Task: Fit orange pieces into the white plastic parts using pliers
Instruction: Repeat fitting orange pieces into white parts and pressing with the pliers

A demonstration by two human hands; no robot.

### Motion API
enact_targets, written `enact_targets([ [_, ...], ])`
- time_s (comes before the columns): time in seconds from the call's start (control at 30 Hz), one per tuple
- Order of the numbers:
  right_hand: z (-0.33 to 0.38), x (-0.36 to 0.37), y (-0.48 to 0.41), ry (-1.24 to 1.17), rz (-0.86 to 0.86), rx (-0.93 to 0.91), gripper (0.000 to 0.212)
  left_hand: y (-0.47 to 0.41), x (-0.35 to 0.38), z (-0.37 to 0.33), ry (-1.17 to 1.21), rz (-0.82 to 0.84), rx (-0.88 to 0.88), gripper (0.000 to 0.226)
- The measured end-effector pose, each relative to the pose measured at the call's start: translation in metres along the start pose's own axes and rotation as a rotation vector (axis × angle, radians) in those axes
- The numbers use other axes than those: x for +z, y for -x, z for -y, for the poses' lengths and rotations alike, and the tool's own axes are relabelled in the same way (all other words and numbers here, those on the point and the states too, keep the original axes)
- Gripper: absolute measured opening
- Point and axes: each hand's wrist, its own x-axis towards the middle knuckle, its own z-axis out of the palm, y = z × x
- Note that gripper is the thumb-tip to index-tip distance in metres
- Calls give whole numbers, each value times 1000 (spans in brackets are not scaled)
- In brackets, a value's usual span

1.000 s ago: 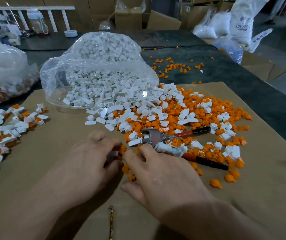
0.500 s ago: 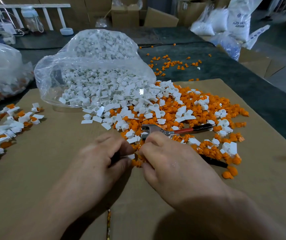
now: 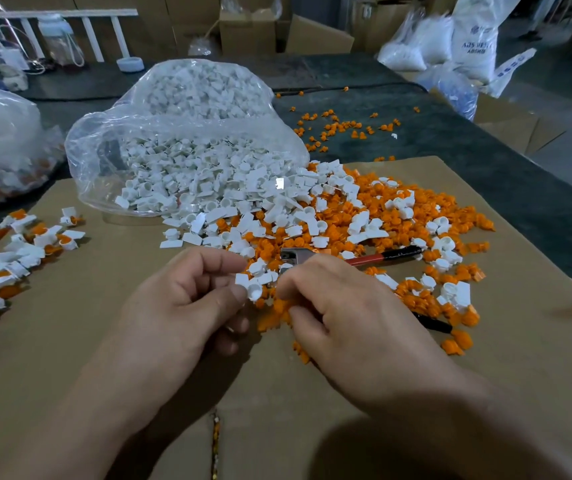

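Head view: left hand (image 3: 187, 306) pinches a small white plastic part (image 3: 254, 289) by fingertips only, so it may slip; right hand (image 3: 343, 313) hold unclear.

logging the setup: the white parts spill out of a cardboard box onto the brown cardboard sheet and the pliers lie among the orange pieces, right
Not a box: the head view shows the white parts spilling out of a clear plastic bag onto the brown cardboard sheet. The pliers do lie among the orange pieces.
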Motion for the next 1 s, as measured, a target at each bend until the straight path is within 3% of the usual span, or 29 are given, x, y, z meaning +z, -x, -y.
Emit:
enact_targets([
  [0.17, -6, 2, 0, -185, -65, 90, 16, 2, -1, 0, 138, 112, -122, 39],
  [0.43, -7, 3, 1, -448, -52, 164, 22, 6, 10, -12, 237, 138, -170, 10],
  [0.57, -10, 4, 1, -517, -86, 172, 24, 7, 11, -15, 328, 137, -205, 8],
  [0.8, -14, 3, -3, -940, -17, 234, 15, 9, 9, -20, 431, 145, -174, 3],
  [1.0, -16, -2, -5, -1208, 38, 290, 18, 9, 7, -21, 506, 159, -134, 19],
])
